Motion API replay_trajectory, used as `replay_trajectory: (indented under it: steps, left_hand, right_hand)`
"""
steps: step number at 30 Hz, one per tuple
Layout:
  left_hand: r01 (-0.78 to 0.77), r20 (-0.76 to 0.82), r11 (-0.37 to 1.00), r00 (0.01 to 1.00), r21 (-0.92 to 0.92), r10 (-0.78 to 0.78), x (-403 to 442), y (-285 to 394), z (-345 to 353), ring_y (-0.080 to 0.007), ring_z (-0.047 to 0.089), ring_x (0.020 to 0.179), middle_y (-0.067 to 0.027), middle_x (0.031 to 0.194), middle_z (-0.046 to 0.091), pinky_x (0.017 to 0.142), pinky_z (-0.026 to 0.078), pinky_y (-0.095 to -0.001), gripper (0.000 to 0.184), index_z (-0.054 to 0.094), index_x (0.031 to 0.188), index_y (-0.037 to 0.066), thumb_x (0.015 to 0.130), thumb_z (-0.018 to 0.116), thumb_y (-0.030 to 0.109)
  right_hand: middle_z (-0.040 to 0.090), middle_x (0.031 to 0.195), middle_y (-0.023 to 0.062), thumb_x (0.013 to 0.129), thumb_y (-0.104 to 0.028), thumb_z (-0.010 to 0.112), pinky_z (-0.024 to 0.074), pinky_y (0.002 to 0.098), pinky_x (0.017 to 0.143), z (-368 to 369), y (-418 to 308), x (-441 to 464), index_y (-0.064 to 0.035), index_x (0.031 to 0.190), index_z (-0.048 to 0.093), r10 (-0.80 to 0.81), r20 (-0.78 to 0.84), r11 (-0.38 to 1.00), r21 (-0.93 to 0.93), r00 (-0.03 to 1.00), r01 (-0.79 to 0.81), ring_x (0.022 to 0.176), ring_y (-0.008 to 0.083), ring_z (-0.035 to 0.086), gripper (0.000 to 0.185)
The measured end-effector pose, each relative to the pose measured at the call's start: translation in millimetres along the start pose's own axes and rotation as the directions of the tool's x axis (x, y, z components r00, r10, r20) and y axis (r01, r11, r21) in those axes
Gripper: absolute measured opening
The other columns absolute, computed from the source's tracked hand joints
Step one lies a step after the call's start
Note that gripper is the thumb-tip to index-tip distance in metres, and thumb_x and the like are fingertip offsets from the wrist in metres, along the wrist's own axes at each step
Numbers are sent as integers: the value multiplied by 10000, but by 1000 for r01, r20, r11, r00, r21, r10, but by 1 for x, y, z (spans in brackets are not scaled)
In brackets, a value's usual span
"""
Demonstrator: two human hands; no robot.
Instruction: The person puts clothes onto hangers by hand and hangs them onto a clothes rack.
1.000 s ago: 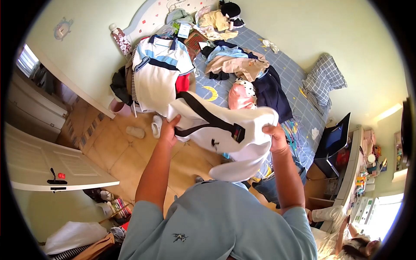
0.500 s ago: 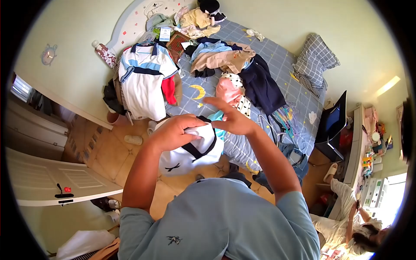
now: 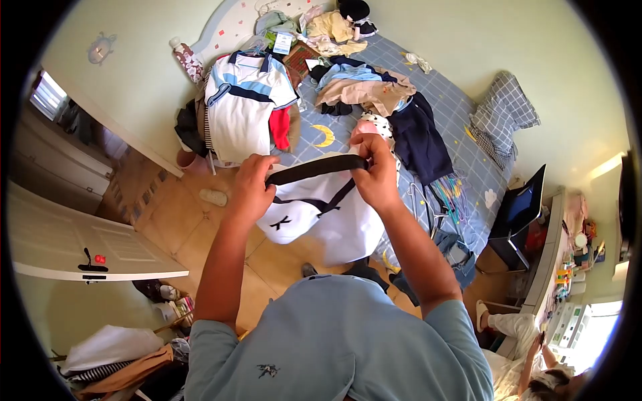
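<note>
The white shirt [image 3: 351, 230] is held up in the air, above the tiled floor [image 3: 261, 262] and in front of the wearer's chest. Its cloth is soft and smooth, hung in loose, rounded folds, and it is edged by a dark collar [image 3: 317, 168] stretched into a nearly straight band. One end of the collar is gripped by the left hand [image 3: 251, 188]; the other is pinched between thumb and fingers of the right hand [image 3: 376, 170]. A narrower dark trim is seen on the folds below.

A small black motif [image 3: 281, 223] is shown on the white cloth, but its detail cannot be made out. A printed white-and-blue tag [image 3: 282, 43] is seen near the headboard; its writing is too small to be read. A dark emblem is borne by the blue-grey top [image 3: 307, 334] worn.

The checked bed [image 3: 461, 110] is patterned with yellow moons and strewn with crumpled garments, among them a striped polo shirt [image 3: 244, 100]. Bare tile is left between the shirt and the panelled door [image 3: 100, 237]; on the other side, the shirt is overlapped in view with the bed's near edge, and whether they are touching cannot be told.
</note>
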State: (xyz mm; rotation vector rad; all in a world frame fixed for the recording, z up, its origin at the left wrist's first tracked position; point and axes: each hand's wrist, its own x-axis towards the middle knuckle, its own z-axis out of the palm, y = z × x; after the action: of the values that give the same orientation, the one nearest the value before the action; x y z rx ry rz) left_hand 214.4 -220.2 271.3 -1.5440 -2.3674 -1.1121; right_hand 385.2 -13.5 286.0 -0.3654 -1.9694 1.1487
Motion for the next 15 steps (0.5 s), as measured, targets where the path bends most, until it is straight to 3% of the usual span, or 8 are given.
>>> replay_trajectory:
  steps: [1, 3, 4, 6, 8, 10, 12, 15]
  left_hand:
    - [-45, -57, 996, 997, 73, 49, -3, -5, 7, -334, 587, 921, -135, 986, 561, 804, 494, -420, 473, 560, 1114, 70, 677, 629, -98]
    - [-113, -166, 965, 974, 236, 154, -3, -11, 23, -323, 594, 906, -137, 975, 565, 771, 493, -397, 452, 544, 1107, 68, 691, 653, -69]
    - [34, -155, 991, 988, 127, -14, -4, -11, 29, -319, 598, 895, -138, 970, 570, 761, 493, -395, 441, 540, 1107, 69, 701, 658, -59]
    - [334, -46, 940, 940, -71, -338, -5, -11, 46, -310, 606, 872, -141, 961, 580, 741, 492, -391, 423, 533, 1106, 71, 722, 669, -40]
    - [478, 102, 862, 878, -167, -467, -5, -25, 69, -277, 616, 838, -140, 928, 608, 751, 494, -377, 358, 529, 1133, 62, 798, 624, -22]
    - [374, -5, 843, 913, -387, -407, -11, -39, 107, -226, 612, 893, -119, 989, 612, 822, 491, -338, 314, 527, 1148, 36, 847, 580, -39]
    - [160, -208, 887, 940, -434, -271, -3, -24, 131, -188, 591, 960, -105, 1058, 599, 901, 470, -317, 277, 513, 1168, 9, 898, 521, -53]
    - [119, -241, 779, 912, -616, -330, 29, 23, 143, -191, 595, 998, -111, 1104, 580, 923, 480, -317, 298, 478, 1209, -3, 920, 475, -75]
  right_hand:
    - [558, 890, 158, 660, 99, 607, 450, 364, 706, -6, -4, -3, -31, 825, 404, 32, -5, 996, -85, 999, -33, 825, 317, 541, 292]
    - [611, 957, 159, 669, 94, 605, 467, 356, 690, -19, -14, -13, -48, 822, 394, -5, -13, 995, -104, 1000, 4, 795, 308, 576, 297]
    - [628, 978, 155, 670, 93, 604, 473, 351, 681, -24, -18, -21, -56, 816, 386, 38, -13, 991, -126, 999, -39, 765, 298, 583, 302]
    - [659, 978, 133, 705, 47, 610, 507, 379, 696, -40, -3, -40, -60, 954, 531, 115, -14, 960, -256, 993, -115, 742, 329, 618, 282]
    - [654, 940, 134, 713, -8, 642, 523, 432, 732, -52, 19, -59, -71, 1044, 571, 160, -10, 906, -394, 987, -151, 809, 367, 640, 345]
    - [631, 974, 163, 719, -68, 696, 521, 449, 785, -60, 55, -91, -85, 1069, 585, 252, 101, 854, -492, 963, -171, 927, 382, 631, 368]
    - [616, 999, 153, 706, -106, 712, 521, 454, 792, -69, 66, -113, -81, 1046, 592, 333, 177, 839, -505, 926, -205, 926, 372, 628, 362]
    - [607, 962, 161, 730, -195, 779, 507, 453, 774, -94, 71, -117, -76, 1045, 597, 368, 197, 903, -308, 909, -299, 906, 379, 620, 383]
